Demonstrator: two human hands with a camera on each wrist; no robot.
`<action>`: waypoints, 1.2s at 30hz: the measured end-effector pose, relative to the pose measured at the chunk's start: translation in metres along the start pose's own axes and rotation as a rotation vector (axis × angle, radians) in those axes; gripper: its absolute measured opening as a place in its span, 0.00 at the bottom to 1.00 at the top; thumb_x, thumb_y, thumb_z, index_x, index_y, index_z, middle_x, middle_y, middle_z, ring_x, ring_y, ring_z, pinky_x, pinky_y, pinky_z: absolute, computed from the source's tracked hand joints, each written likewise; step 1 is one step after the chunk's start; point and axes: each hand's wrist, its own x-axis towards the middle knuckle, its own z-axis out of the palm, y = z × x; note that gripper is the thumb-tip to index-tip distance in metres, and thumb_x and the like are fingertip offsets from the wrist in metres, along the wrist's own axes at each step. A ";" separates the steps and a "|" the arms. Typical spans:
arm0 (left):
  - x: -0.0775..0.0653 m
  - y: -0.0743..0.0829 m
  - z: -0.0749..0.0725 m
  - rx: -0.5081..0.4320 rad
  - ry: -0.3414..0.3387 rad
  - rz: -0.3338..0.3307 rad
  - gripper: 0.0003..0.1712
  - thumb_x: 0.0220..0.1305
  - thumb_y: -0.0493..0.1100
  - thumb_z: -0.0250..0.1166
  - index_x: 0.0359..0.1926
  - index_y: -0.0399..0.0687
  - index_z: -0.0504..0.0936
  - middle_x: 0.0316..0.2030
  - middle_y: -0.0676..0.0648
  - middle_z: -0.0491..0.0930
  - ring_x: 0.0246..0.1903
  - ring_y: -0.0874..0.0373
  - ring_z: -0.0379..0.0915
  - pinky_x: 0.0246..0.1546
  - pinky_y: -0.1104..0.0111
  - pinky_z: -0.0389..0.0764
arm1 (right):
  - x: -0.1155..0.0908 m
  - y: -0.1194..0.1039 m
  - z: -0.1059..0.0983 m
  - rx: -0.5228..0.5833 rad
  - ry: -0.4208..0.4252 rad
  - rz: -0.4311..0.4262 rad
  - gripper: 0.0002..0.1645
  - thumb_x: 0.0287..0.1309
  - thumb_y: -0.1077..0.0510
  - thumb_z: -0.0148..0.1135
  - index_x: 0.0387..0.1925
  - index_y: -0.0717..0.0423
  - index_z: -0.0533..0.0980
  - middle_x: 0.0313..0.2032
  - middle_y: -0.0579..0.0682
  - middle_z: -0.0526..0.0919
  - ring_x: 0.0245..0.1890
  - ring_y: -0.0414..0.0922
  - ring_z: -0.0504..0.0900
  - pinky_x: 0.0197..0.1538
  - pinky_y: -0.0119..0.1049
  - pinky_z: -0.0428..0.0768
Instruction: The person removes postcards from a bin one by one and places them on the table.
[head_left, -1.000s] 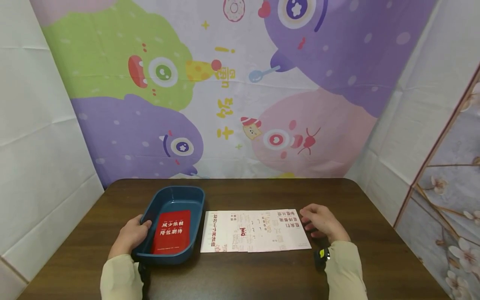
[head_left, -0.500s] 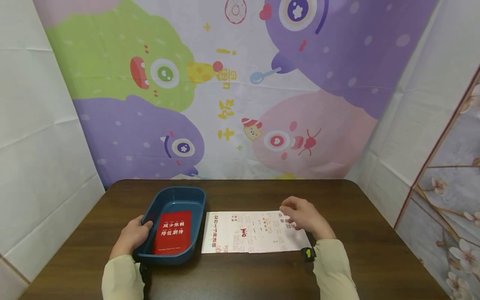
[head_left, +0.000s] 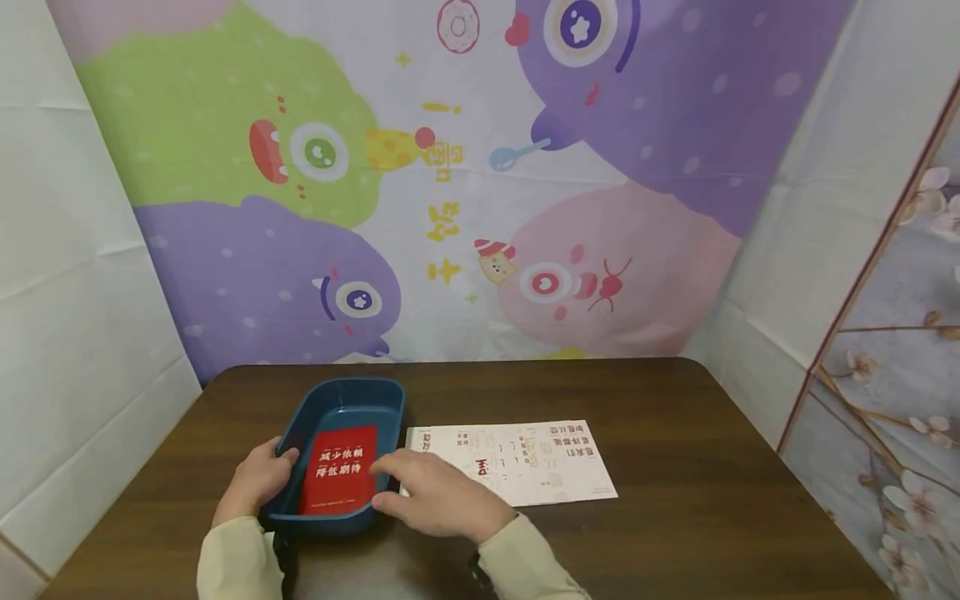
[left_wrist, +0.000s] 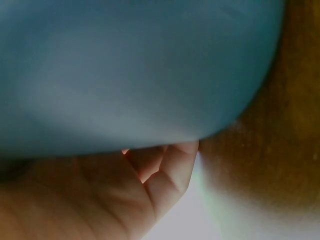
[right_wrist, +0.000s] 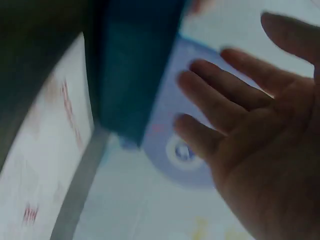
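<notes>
Booklet [head_left: 337, 487], red and flat, lies inside the blue tray [head_left: 318, 523] on the desk [head_left: 675, 533]. My left hand [head_left: 258, 481] grips the tray's left rim; firm hold there should prevent sliding. My right hand [head_left: 442, 493], fingers spread, looks unloaded over the opposite rim; I can't tell whether it touches the booklet. I'd clear that wall, then pinch an edge.

A screened-off nook: brown table [head_left: 697, 475], cartoon backdrop [head_left: 450, 192], white side sheets [head_left: 82, 275], floral panel [head_left: 892, 367].
</notes>
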 end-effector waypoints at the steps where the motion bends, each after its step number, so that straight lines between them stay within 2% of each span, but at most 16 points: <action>1: 0.000 0.000 0.000 0.002 -0.001 0.002 0.28 0.74 0.46 0.46 0.63 0.25 0.62 0.51 0.21 0.71 0.42 0.36 0.72 0.45 0.44 0.79 | 0.006 -0.004 0.008 -0.032 -0.013 -0.023 0.25 0.67 0.49 0.57 0.62 0.53 0.72 0.56 0.46 0.81 0.53 0.38 0.76 0.60 0.33 0.75; 2: 0.000 0.000 0.000 0.001 -0.001 0.004 0.28 0.74 0.46 0.46 0.63 0.25 0.62 0.52 0.21 0.71 0.43 0.35 0.72 0.45 0.43 0.78 | 0.012 -0.008 0.015 -0.065 -0.024 -0.048 0.26 0.68 0.49 0.56 0.63 0.53 0.71 0.58 0.46 0.80 0.56 0.37 0.75 0.63 0.34 0.73; 6: 0.002 -0.001 0.002 0.022 0.019 0.032 0.28 0.73 0.45 0.46 0.61 0.24 0.64 0.52 0.20 0.71 0.43 0.33 0.72 0.46 0.41 0.77 | 0.036 -0.021 0.041 -0.206 -0.071 -0.122 0.23 0.69 0.50 0.54 0.63 0.48 0.72 0.57 0.41 0.80 0.54 0.32 0.74 0.64 0.31 0.71; 9: 0.001 -0.002 0.003 0.035 0.039 0.057 0.25 0.73 0.44 0.47 0.58 0.25 0.68 0.50 0.21 0.73 0.43 0.32 0.72 0.46 0.40 0.76 | 0.052 -0.023 0.060 -0.276 -0.092 -0.112 0.16 0.69 0.47 0.54 0.53 0.43 0.78 0.46 0.36 0.84 0.43 0.29 0.77 0.54 0.26 0.78; 12: 0.001 -0.002 0.003 0.036 0.058 0.077 0.22 0.72 0.43 0.48 0.54 0.26 0.71 0.49 0.22 0.75 0.43 0.33 0.72 0.45 0.41 0.75 | 0.066 -0.022 0.073 -0.291 -0.067 -0.045 0.14 0.68 0.44 0.53 0.47 0.40 0.81 0.40 0.35 0.84 0.39 0.29 0.77 0.48 0.27 0.81; 15: 0.002 -0.001 0.002 0.039 0.079 0.089 0.20 0.72 0.43 0.48 0.51 0.28 0.72 0.47 0.23 0.76 0.42 0.33 0.73 0.44 0.41 0.75 | 0.079 -0.021 0.078 -0.292 0.000 0.067 0.15 0.65 0.43 0.57 0.47 0.42 0.83 0.45 0.38 0.84 0.45 0.34 0.77 0.50 0.32 0.82; 17: 0.002 -0.001 0.001 0.043 0.086 0.086 0.20 0.72 0.43 0.48 0.51 0.28 0.72 0.47 0.23 0.76 0.42 0.33 0.73 0.44 0.42 0.75 | 0.086 -0.022 0.080 -0.290 0.031 0.155 0.15 0.60 0.44 0.63 0.45 0.44 0.83 0.44 0.41 0.83 0.45 0.38 0.76 0.47 0.34 0.83; 21: 0.001 -0.001 0.000 0.042 0.071 0.071 0.22 0.72 0.43 0.48 0.54 0.27 0.71 0.49 0.22 0.76 0.44 0.32 0.73 0.46 0.41 0.75 | 0.096 -0.027 0.085 -0.298 0.043 0.358 0.28 0.47 0.40 0.73 0.49 0.46 0.81 0.44 0.47 0.81 0.45 0.45 0.74 0.42 0.42 0.85; 23: 0.001 0.000 0.000 0.036 0.070 0.073 0.22 0.72 0.43 0.48 0.55 0.27 0.71 0.49 0.22 0.75 0.44 0.31 0.73 0.46 0.40 0.75 | 0.101 -0.029 0.087 -0.286 0.041 0.443 0.35 0.41 0.38 0.75 0.52 0.45 0.80 0.44 0.48 0.80 0.46 0.47 0.73 0.43 0.46 0.84; 25: 0.000 0.000 0.001 0.027 0.072 0.069 0.21 0.71 0.43 0.48 0.54 0.27 0.71 0.48 0.23 0.76 0.43 0.32 0.73 0.46 0.40 0.76 | 0.104 -0.031 0.090 -0.292 0.040 0.502 0.37 0.38 0.38 0.76 0.53 0.45 0.80 0.46 0.50 0.80 0.48 0.51 0.75 0.47 0.50 0.82; 30: -0.003 -0.001 0.002 0.017 0.081 0.052 0.21 0.70 0.42 0.49 0.54 0.27 0.72 0.46 0.24 0.77 0.41 0.35 0.74 0.43 0.44 0.77 | 0.107 -0.031 0.095 -0.348 0.037 0.532 0.26 0.38 0.45 0.76 0.43 0.45 0.85 0.48 0.54 0.81 0.49 0.54 0.73 0.54 0.53 0.78; 36: -0.003 -0.001 0.002 0.003 0.069 0.051 0.23 0.71 0.42 0.48 0.58 0.26 0.69 0.47 0.24 0.77 0.41 0.35 0.74 0.44 0.42 0.79 | 0.109 -0.029 0.094 -0.384 0.015 0.515 0.19 0.37 0.47 0.75 0.37 0.44 0.86 0.43 0.50 0.82 0.49 0.50 0.69 0.54 0.54 0.76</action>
